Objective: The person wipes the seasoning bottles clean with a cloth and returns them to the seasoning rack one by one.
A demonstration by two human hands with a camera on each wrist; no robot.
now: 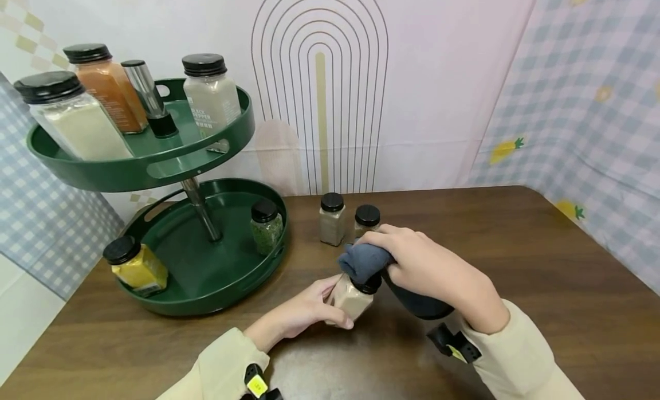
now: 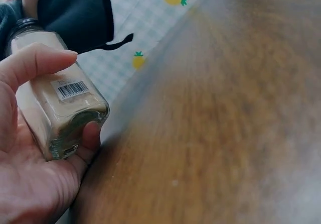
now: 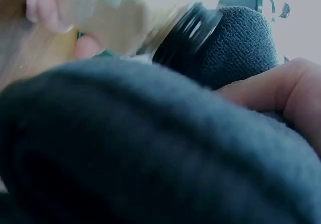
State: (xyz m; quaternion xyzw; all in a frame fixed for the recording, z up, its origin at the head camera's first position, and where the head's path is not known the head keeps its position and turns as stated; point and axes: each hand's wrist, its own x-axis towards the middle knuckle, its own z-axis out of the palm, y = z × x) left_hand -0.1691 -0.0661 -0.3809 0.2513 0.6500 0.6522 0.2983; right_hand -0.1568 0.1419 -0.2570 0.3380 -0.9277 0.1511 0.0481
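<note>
1. The cloth is coloured dark blue-grey.
2. The held jar is filled with beige and capped in black; its label is printed with black bars on white.
3. The upper tier and lower tier are finished in deep green, the pole in silver.
4. The orange jar, cream jar, greyish jar, yellow jar and green-flecked jar are lidded in black.
5. The worktop is streaked with brown grain.
6. The sleeves are coloured cream.
7. The backdrop is lined with brown arches on pale pinkish white.
8. The curtain is checked in pale blue and white, dotted with yellow fruit topped in green.
</note>
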